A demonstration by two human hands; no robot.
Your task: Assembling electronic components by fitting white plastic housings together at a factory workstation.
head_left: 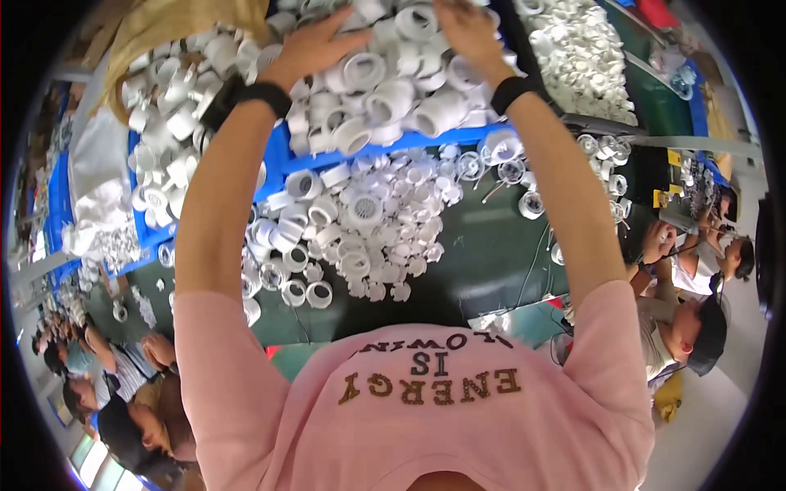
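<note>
Both hands [315,47] [475,39] — over heaped white parts [391,100]

The left grip [315,47] and right grip [473,37] are over fittings [391,100] in a bin [393,146]. Left of the left grip, a sack [172,20] holds more fittings; right of the right grip lies a heap of small parts [577,61]. Nearer the person than both grips, loose pieces [401,204] lie on the tabletop [483,262].

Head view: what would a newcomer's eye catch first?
Probably the heaped white parts in the blue bin at the top, with the left hand and right hand over them. Below, loose white pieces lie on the green table. The pink shirt fills the bottom middle.
</note>
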